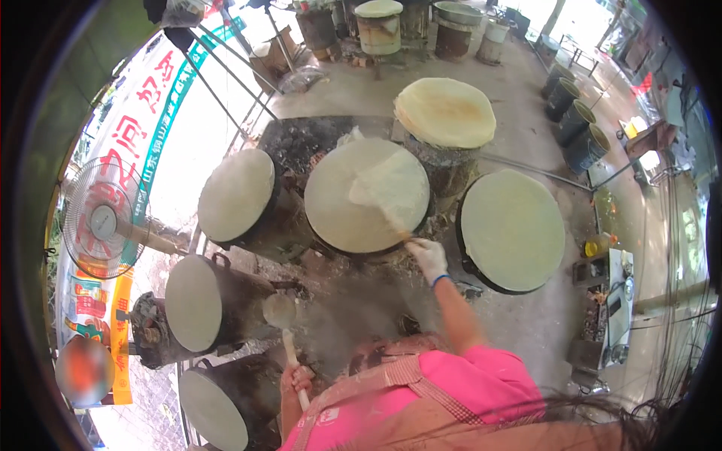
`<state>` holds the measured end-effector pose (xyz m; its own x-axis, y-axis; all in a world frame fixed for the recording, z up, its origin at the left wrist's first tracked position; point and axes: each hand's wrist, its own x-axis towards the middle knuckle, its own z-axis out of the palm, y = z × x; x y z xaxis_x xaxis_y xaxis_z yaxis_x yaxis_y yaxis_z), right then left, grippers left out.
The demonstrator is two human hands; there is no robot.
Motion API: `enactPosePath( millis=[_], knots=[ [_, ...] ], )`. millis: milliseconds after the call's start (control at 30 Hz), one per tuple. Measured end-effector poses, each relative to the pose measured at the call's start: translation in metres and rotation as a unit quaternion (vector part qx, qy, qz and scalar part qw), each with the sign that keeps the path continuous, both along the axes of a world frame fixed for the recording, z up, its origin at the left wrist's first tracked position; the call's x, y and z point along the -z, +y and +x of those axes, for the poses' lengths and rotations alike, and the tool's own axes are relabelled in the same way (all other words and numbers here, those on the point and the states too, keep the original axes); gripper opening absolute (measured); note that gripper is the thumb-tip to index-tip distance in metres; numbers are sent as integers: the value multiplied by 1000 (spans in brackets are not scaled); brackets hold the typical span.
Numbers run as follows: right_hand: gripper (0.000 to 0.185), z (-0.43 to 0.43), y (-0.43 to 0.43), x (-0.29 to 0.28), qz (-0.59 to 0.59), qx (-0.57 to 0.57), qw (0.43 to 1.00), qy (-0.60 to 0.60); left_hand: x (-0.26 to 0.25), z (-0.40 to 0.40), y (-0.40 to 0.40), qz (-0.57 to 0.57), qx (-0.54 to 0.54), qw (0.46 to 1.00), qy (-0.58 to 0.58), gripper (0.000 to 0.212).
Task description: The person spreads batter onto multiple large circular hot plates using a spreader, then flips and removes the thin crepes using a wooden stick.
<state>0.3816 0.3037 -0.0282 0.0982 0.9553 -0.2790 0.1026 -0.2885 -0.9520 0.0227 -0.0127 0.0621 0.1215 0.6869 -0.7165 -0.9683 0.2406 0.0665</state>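
Observation:
In a white glove, my right hand [427,257] is closed on the handle of a spreader or scraper at the near right edge of the middle round griddle [333,197]. A pale, folded-looking sheet of batter or flatbread [389,183] lies on that griddle's right half, by the tool's blurred head. My left hand [297,379], low in the view, grips the long pale handle of a round-headed ladle [279,310]. Thin pale sheets cover the right griddle [512,231], the left griddle [237,194] and two more at the lower left.
A stack of round flatbreads [445,113] rests on a stand behind the middle griddle. A pedestal fan [103,222] stands at the left. Tripod legs [225,73] rise beyond the left griddle. Several dark buckets [586,147] line the right. Smoke or steam blurs the area before me.

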Motion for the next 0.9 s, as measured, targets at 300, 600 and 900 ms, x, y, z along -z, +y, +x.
enactPosePath(
  millis=[300,600,900],
  knots=[
    [23,32,74,-25,202,-121,824,-515,43,-30,15,-79,9,996,-26,32],
    [23,63,16,-23,222,-136,804,-535,30,10,210,59,73,989,118,11],
    [23,25,-70,-12,189,-110,756,-618,58,110,316,76,151,927,335,31]
  ],
)
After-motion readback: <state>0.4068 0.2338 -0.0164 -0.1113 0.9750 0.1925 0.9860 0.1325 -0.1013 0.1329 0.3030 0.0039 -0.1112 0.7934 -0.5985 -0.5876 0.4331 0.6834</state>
